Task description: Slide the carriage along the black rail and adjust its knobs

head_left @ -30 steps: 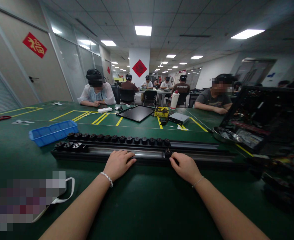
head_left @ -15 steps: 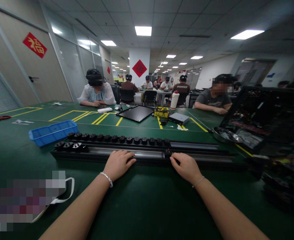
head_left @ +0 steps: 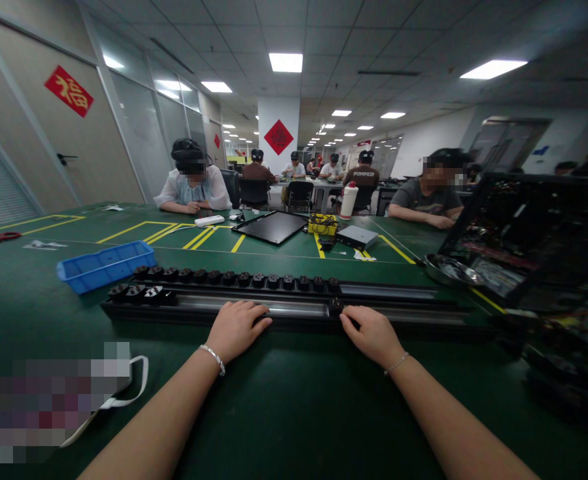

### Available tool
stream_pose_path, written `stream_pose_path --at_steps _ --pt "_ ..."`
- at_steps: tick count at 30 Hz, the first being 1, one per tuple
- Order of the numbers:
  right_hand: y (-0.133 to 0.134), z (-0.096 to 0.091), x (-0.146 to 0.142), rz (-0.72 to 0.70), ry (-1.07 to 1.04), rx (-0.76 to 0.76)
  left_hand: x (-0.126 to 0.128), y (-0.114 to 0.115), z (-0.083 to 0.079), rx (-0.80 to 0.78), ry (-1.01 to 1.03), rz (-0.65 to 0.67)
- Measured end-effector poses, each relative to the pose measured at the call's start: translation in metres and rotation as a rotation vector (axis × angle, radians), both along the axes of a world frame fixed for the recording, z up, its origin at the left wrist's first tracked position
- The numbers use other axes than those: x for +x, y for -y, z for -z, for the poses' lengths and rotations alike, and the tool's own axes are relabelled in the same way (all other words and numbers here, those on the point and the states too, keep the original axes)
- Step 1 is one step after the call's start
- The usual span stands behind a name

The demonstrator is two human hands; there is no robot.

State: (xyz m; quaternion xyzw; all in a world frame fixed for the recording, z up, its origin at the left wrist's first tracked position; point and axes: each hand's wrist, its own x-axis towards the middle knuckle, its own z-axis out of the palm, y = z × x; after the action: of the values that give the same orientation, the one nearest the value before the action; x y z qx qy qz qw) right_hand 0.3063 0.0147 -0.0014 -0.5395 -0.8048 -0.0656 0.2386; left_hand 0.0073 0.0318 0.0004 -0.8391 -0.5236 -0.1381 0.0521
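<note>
A long black track (head_left: 294,311) with a shiny metal channel lies across the table in front of me. Over its middle rests my left hand (head_left: 238,331), fingers curled across the top and the thumb on the near side. My right hand (head_left: 371,335) is closed, thumb and index finger together at a small black plug-like module (head_left: 336,306) seated in the channel. Its fingertips are partly hidden. Several similar modules with prongs (head_left: 135,292) sit at the track's left end. Behind it, a second black track (head_left: 389,291) carries a row of them.
A blue bin (head_left: 107,265) stands behind the tracks at left. Farther back are a flat black panel (head_left: 271,227), a yellow box with cables (head_left: 323,225), a grey box (head_left: 357,237) and a metal bowl (head_left: 451,272). An open computer case (head_left: 534,240) stands at right; people sit opposite.
</note>
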Motion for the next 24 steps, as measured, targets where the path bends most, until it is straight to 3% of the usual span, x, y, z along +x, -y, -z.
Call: stream_pose_path --at_steps 13,24 --pt "0.003 -0.006 0.003 0.025 0.045 -0.054 -0.001 -0.001 0.002 0.010 -0.018 -0.002" --pt "0.002 -0.012 0.011 -0.033 -0.076 -0.133 0.000 0.000 0.000 0.006 -0.009 -0.002"
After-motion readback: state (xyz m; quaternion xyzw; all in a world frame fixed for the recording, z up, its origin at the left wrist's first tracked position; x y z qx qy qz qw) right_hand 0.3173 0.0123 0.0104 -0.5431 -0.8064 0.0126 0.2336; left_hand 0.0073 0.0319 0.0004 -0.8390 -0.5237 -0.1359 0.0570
